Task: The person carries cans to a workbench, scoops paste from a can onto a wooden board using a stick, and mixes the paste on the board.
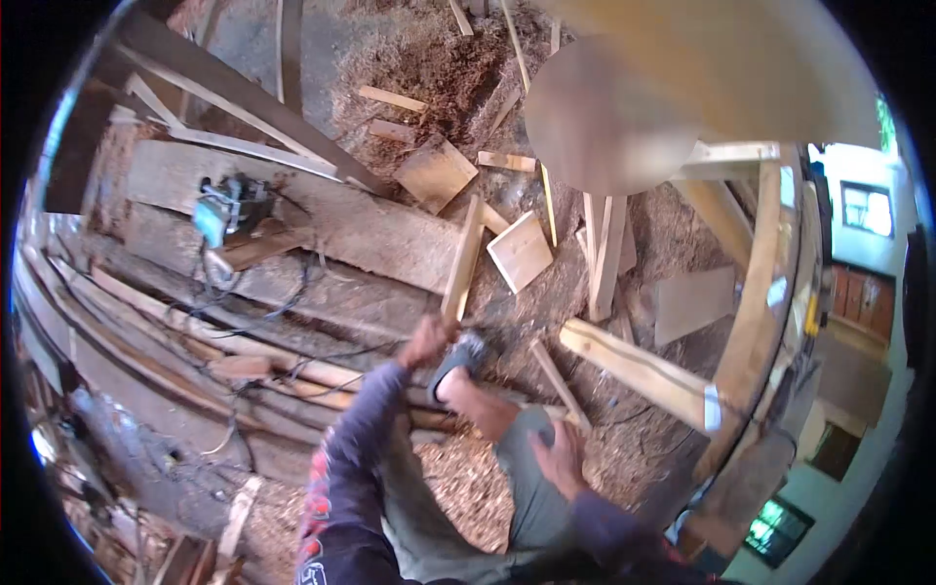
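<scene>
My left hand (pixel 427 341) is closed round the lower end of a narrow wooden board (pixel 463 258), which stands tilted up beside my foot (pixel 462 359). My right hand (pixel 561 458) rests on my knee with its fingers apart and holds nothing. Just beyond the narrow board lie a square light wood piece (pixel 521 252) and a darker square piece (pixel 435 175).
A teal power tool (pixel 222 210) sits on a wide plank (pixel 370 229) at the left, with cables around it. Long boards (pixel 639 372) lie at the right. Sawdust (pixel 419 58) and offcuts cover the ground. A blurred round shape (pixel 614 117) hides part of the upper right.
</scene>
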Demonstrator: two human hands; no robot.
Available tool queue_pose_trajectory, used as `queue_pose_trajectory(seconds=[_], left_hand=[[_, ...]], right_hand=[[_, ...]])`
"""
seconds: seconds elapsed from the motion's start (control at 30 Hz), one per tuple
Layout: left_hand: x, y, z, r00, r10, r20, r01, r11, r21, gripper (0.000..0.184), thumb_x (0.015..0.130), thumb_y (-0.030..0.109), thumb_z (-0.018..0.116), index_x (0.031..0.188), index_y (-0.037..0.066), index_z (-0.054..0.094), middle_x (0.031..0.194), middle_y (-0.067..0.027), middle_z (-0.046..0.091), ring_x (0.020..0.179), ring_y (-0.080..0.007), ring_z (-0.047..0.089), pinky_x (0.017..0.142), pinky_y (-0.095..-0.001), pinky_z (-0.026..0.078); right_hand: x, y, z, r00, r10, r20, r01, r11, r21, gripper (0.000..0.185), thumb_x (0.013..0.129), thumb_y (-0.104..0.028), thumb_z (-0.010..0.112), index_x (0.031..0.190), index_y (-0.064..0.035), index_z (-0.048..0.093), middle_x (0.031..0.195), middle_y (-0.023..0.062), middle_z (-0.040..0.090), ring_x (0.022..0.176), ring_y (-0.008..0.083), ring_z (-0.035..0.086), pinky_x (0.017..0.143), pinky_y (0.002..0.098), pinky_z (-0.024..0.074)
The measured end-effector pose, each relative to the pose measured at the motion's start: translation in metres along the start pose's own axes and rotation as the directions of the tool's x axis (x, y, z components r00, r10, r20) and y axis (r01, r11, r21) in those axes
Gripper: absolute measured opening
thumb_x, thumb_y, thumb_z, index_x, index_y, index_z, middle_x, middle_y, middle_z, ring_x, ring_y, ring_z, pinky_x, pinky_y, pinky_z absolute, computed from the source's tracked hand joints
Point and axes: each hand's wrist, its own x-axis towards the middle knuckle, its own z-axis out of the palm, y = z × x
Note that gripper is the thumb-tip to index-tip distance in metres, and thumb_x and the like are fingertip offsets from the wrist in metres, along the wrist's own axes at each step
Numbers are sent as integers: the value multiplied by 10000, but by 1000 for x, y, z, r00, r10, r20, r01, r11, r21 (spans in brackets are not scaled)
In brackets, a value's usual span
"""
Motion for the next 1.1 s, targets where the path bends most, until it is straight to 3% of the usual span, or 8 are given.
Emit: queue_pose_trajectory(seconds=[0.03, 0.07, 0.17, 0.3, 0.47, 0.63, 0.9, 1.1], left_hand=[[-48, -2, 21, 939, 339, 64, -341, 887, 311, 314, 1003, 293, 574, 1016, 10, 709, 856, -108, 720, 646, -216, 637, 568, -397, 492], [-120, 60, 44, 988, -143, 52, 151, 972, -182, 377, 1052, 343, 529, 1074, 5, 695, 796, -48, 672, 642, -146, 604, 545, -330, 472], [-280, 137, 105, 972, -199, 127, 227, 936, -270, 482, 1055, 467, 524, 1118, 13, 673, 795, 6, 607, 691, -102, 564, 617, -287, 467], [-413, 193, 142, 861, -248, 443, 361, 913, -191, 433, 1061, 416, 538, 1265, 41, 606, 877, -2, 602, 772, -106, 566, 700, -285, 490], [-430, 260, 120, 893, 74, 443, -233, 920, 315, 574, 1034, 407, 575, 1435, 7, 484, 1406, -136, 512, 1266, -262, 504, 1043, -434, 452], [-437, 435, 130, 791, 586, -178, -608, 787, -109, 411, 1004, 242, 643, 1312, -17, 556, 1288, -191, 608, 1100, -258, 620, 920, -365, 513], [-472, 417, 429, 735, 623, 268, -635, 771, -53, 331, 924, 295, 699, 839, -25, 677, 828, -145, 698, 783, -236, 646, 768, -430, 522], [-503, 314, 741, 449, 276, 850, 129, 921, -367, 224, 916, 177, 651, 792, 6, 578, 823, -120, 628, 796, -303, 613, 847, -456, 505]], right_hand=[[-8, -1, 5, 998, 65, 19, -66, 992, 107, 512, 897, -412, 710, 1200, -13, 608, 1152, 231, 638, 1114, 412, 595, 1003, 505, 427], [-14, -2, 9, 991, 127, 37, -132, 968, 214, 539, 924, -450, 688, 1212, -3, 605, 1130, 241, 651, 1082, 405, 623, 984, 482, 446], [-18, -51, -26, 972, 194, 129, -224, 626, 747, 593, 987, -493, 604, 1293, 11, 543, 1181, 201, 666, 1074, 319, 656, 935, 418, 492], [-19, -140, -151, 911, -225, 346, -410, -406, 816, 534, 1042, -413, 517, 1350, 22, 549, 1164, 165, 695, 1041, 247, 693, 877, 372, 570], [-136, -191, -342, 869, -494, 4, 292, 519, 804, 368, 1074, -333, 484, 1265, -19, 499, 780, 71, 619, 653, 176, 613, 563, 335, 534], [-184, -117, -302, 540, -732, -415, 840, 440, 318, 269, 1007, -247, 537, 1115, -3, 569, 737, 162, 607, 660, 320, 605, 610, 425, 510], [-378, 158, -329, 780, -354, -516, 581, 716, 388, 252, 965, -323, 646, 1031, -81, 634, 812, 184, 663, 768, 401, 664, 663, 504, 522], [-580, 386, -311, 795, 192, -575, 100, 895, 436, 322, 938, -460, 667, 998, -143, 667, 755, 125, 666, 707, 364, 678, 599, 478, 538]])
